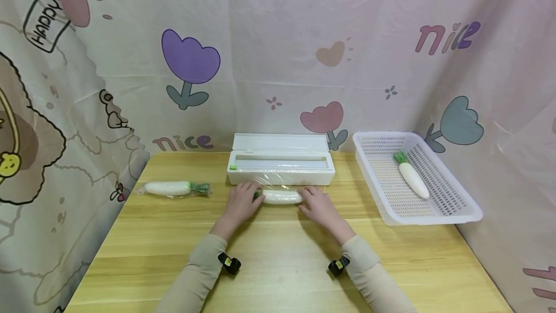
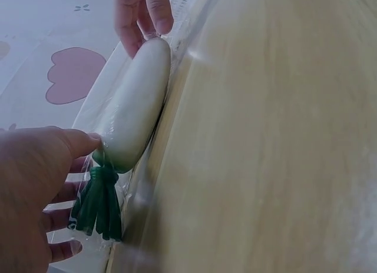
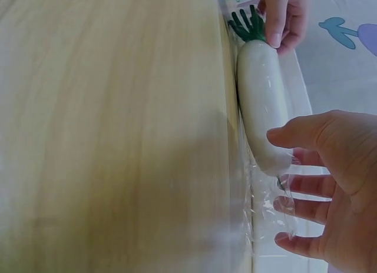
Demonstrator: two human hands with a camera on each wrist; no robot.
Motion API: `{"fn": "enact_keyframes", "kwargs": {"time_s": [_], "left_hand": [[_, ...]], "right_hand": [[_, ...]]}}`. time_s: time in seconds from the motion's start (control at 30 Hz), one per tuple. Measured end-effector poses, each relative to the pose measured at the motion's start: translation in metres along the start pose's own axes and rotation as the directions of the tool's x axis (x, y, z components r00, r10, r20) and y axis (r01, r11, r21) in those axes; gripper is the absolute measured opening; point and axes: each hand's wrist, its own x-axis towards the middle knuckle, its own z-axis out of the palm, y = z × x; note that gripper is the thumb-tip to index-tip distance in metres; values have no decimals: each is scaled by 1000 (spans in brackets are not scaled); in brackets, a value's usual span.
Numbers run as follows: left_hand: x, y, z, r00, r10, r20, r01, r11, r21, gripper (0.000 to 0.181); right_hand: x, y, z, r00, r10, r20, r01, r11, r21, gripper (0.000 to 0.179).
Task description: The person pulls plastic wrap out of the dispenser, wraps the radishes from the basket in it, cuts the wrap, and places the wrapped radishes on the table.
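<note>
A white radish [image 1: 281,197] with green leaves [image 2: 99,202] lies sideways on the table, under clear cling film [image 1: 270,177] that reaches back to the white cling film box [image 1: 281,177]. At its leafy end is my left hand [image 1: 241,203], thumb against the radish near the leaf base and fingers behind it. My right hand [image 1: 320,206] holds the tip end, its thumb [image 3: 285,135] on the side and its fingers round the back. In both wrist views loose film spreads past the radish ends, near the fingers.
Left on the wooden table [image 1: 278,264] lies another radish [image 1: 167,188] wrapped in film. At the right, a white plastic basket [image 1: 375,187] holds an unwrapped radish [image 1: 414,179]. The box lid [image 1: 280,142] stands open against a patterned cloth backdrop [image 1: 278,86].
</note>
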Motion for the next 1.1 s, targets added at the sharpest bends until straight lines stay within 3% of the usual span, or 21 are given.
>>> {"fn": "enact_keyframes", "kwargs": {"time_s": [0.5,1.1], "left_hand": [[-6,-1,-3,1000,26,8,-26,1000,14,35],[-11,0,-7,999,44,11,-44,999,15,36]], "right_hand": [[-1,-1,-3,1000,2,3,-2,1000,0,52],[7,-15,-7,998,-61,-23,61,998,11,50]]}}
